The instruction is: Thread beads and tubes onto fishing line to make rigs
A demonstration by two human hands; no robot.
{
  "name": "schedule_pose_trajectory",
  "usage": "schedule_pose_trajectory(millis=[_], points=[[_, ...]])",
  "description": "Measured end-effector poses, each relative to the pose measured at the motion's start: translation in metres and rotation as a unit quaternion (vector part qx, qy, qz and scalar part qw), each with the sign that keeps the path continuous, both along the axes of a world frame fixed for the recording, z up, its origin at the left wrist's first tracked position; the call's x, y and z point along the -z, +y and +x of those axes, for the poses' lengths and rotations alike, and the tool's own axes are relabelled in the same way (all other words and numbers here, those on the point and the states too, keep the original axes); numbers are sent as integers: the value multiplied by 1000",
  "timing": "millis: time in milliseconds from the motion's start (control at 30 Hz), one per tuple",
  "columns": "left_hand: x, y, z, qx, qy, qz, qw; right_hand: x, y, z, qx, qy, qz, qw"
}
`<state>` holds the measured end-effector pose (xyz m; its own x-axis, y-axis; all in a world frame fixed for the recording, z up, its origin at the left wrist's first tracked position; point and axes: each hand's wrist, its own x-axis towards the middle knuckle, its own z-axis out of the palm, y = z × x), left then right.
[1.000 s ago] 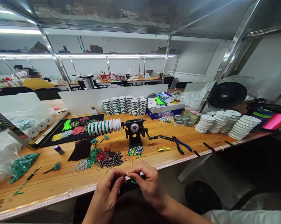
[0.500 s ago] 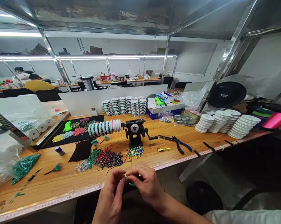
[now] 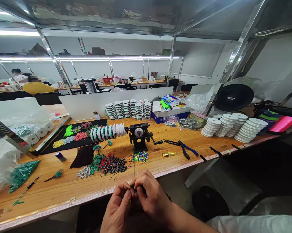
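Observation:
My left hand [image 3: 119, 204] and my right hand [image 3: 149, 194] meet fingertip to fingertip just off the table's front edge. Both are closed in a pinch around something small and dark, mostly hidden by the fingers. A thin line rises from them toward the black hand-cranked winder [image 3: 139, 137]. White spools wound with green [image 3: 107, 132] sit on its shaft. Behind my hands lie multicoloured beads [image 3: 140, 157], a heap of red, black and green pieces [image 3: 112, 164] and small silvery pieces [image 3: 85, 172].
Pliers [image 3: 184, 149] and a yellow cutter [image 3: 169, 154] lie right of the winder. White spool stacks [image 3: 250, 129] stand at the right. A black mat [image 3: 60, 142] holds coloured piles. A person in yellow [image 3: 36, 87] sits far left.
My right hand has curled its fingers further in and turned slightly at the fingertips. The green bit that showed below them is now mostly hidden. The view has shifted slightly.

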<state>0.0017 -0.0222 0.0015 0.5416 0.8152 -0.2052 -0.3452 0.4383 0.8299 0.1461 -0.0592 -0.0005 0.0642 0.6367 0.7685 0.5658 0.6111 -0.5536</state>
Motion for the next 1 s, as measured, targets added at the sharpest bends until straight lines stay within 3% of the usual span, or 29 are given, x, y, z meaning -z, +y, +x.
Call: schedule_pose_trajectory(millis=[200,367,567,700,800,867,1000], points=[[-4,1,-5,-4,45,65,997,2,-1,3,5,-87,16,996],[-4,0,-7,-11,58,107,992,0,-4,3,-5,-88,22,996],[-1,-4,-7,-73,79,121,987,-7,-12,-1,92,-80,44,992],[3,-5,-10,-112,102,163,975,-6,-16,-2,85,-101,20,991],[7,-4,-11,-96,109,167,975,-2,-16,-6,70,4,-8,998],[9,-4,-9,-103,102,171,975,3,-15,-11,43,121,-74,989],[14,-6,-7,-168,95,218,957,14,-10,-24,-18,316,-209,925]])
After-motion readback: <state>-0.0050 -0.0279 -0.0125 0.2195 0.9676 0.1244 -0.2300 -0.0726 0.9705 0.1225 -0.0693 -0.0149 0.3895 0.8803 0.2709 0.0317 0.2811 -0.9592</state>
